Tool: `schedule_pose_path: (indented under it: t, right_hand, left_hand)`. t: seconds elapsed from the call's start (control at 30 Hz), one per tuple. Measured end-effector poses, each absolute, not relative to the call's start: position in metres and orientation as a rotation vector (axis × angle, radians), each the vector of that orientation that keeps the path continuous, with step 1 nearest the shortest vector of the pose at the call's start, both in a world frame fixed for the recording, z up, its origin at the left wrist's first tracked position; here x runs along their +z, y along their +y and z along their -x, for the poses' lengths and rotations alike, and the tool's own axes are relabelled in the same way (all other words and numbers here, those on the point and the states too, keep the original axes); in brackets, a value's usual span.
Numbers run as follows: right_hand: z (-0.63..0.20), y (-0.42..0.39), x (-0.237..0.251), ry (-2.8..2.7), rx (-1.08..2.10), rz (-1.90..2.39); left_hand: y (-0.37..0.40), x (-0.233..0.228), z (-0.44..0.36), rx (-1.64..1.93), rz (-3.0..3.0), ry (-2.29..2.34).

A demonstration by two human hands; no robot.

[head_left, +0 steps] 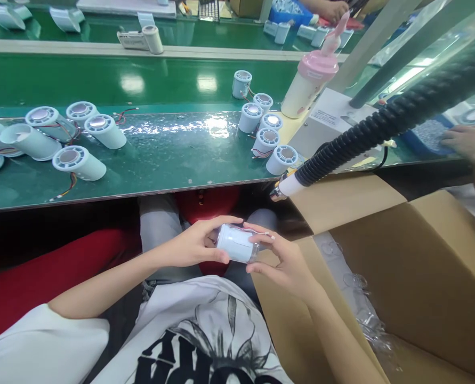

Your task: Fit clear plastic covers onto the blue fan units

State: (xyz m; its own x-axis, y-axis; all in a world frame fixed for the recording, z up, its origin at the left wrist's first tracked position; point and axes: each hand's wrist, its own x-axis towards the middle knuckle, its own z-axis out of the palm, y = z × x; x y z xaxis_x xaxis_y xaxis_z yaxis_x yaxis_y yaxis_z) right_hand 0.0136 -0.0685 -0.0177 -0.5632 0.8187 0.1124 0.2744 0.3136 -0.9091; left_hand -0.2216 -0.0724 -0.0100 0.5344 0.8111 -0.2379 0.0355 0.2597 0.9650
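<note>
Both hands hold one white cylinder (pixel 237 243) low over the lap, below the green table (pixel 161 160). The left hand (pixel 193 245) wraps one end with curled fingers; the right hand (pixel 279 261) pinches the other end.

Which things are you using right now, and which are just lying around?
In use: left hand and right hand hold one white cylinder.

Lying about: other cylinders on the green bench, pink-capped bottle, black hose, cardboard box.

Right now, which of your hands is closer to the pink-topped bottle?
Right. My right hand sits below the pink-topped bottle, holding the white cylinder; my left hand holds it farther left.
</note>
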Motion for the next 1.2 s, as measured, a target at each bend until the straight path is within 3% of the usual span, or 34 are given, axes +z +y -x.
schedule_pose_path:
  t: [0.9, 1.2]
  right_hand:
    - [-0.011, -0.07, -0.005, -1.391, 1.886, 0.945]
    - [-0.004, -0.069, -0.006, -1.222, 1.965, 1.019]
  left_hand:
    - [-0.073, -0.002, 0.227, 0.7, -1.766, 0.777]
    - [-0.072, -0.003, 0.229, 0.72, -1.843, 0.738]
